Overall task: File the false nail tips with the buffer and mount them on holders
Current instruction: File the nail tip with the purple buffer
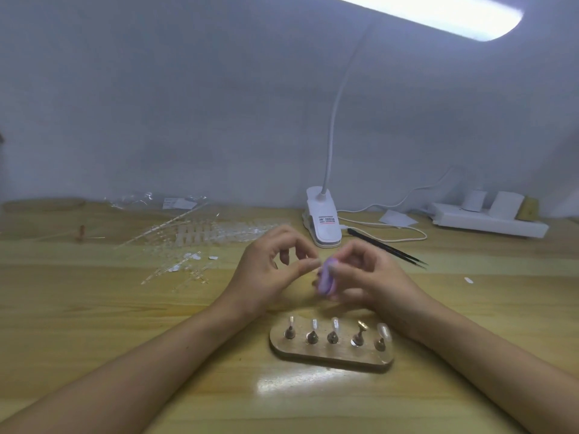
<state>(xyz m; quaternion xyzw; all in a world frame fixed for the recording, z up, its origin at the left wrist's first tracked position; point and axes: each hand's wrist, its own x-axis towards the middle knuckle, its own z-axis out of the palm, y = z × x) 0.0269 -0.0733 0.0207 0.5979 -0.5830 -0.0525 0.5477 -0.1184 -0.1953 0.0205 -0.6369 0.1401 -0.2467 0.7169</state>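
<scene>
On the tabletop at left lie spare tips. The left hand pinches thumb to forefinger, presumably on a tip too blurred to see, held against the purple buffer, which the right hand grips. Best keep the pinch firm and the strokes light along the edge, then seat it on the bare holder
</scene>
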